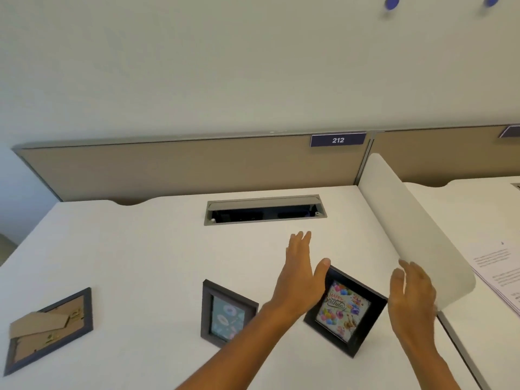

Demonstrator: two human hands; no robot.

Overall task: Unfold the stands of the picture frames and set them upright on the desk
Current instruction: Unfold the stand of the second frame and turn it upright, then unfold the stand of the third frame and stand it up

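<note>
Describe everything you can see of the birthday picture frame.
The birthday frame has a thick black border, seemingly wood, around a card reading "Happy Birthday" with balloons. It stands upright on the white desk, turned at an angle and leaning back; its stand is hidden behind. The left hand has its thumb at the top left corner. The right hand hovers open beside it, apart.

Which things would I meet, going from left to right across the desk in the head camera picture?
Face-down frame with its cardboard stand, then the upright frame with the teal picture, the left hand, the birthday frame, the right hand, the printed paper.
</note>
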